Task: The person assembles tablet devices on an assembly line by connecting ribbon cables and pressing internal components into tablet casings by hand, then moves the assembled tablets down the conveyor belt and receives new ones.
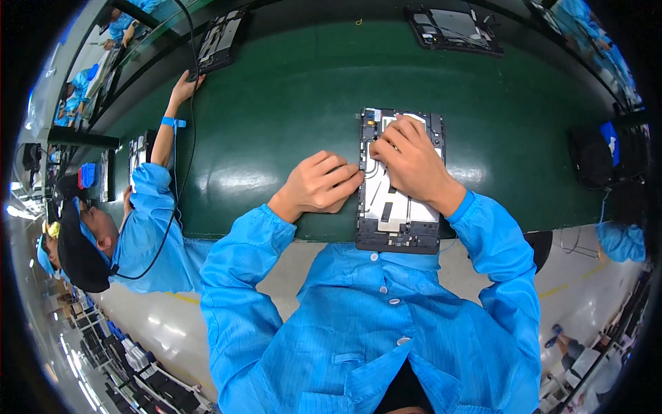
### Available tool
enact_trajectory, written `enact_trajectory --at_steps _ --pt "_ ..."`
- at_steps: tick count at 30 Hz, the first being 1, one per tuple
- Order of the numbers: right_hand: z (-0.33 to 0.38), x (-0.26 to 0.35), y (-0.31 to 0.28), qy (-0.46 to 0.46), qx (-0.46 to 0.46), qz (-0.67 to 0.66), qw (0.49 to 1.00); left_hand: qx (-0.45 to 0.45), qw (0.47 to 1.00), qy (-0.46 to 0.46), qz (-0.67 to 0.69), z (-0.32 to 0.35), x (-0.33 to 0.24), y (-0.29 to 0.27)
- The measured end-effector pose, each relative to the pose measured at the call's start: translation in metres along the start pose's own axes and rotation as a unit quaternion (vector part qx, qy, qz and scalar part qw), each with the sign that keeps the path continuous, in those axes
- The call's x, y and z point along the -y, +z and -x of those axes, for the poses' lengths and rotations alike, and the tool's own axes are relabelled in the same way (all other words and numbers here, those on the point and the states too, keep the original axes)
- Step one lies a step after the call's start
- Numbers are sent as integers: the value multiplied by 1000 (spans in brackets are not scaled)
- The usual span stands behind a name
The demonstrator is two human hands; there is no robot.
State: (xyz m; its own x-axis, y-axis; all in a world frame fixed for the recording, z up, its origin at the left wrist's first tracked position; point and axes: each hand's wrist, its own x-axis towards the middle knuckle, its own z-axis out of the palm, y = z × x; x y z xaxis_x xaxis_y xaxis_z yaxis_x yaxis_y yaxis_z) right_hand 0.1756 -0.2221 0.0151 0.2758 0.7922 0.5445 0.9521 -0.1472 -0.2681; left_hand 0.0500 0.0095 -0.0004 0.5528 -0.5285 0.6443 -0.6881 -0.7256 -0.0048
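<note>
An opened tablet point(386, 200) with a black frame and silver-white inner plates lies in front of me, its near end reaching over the table's front edge. My left hand point(321, 183) is closed at the tablet's left edge, fingertips pinched against the frame; whatever is between them is too small to make out. My right hand point(410, 155) lies over the upper part of the tablet, fingers bent and pinched together on its inside. The parts under those fingers are hidden. Thin dark cables run across the tablet's inner plates.
The green table point(289, 90) spreads around the tablet. Another opened tablet point(455, 31) lies at the far right, and one point(219, 41) at the far left, where a co-worker's hand point(185, 88) touches it. A black cable point(192, 131) hangs down on the left.
</note>
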Motion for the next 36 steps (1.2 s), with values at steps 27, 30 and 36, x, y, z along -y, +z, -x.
enact_trajectory --at_steps 27,30,36 --pt "-19 -6 -5 -4 -19 -46 999 66 995 77 -3 -2 15 -7" --pt "-28 -13 -8 12 -15 -101 995 87 992 91 -1 -3 20 -12" --pt "-30 -33 1 103 14 -205 973 83 995 50 24 -5 21 -12"
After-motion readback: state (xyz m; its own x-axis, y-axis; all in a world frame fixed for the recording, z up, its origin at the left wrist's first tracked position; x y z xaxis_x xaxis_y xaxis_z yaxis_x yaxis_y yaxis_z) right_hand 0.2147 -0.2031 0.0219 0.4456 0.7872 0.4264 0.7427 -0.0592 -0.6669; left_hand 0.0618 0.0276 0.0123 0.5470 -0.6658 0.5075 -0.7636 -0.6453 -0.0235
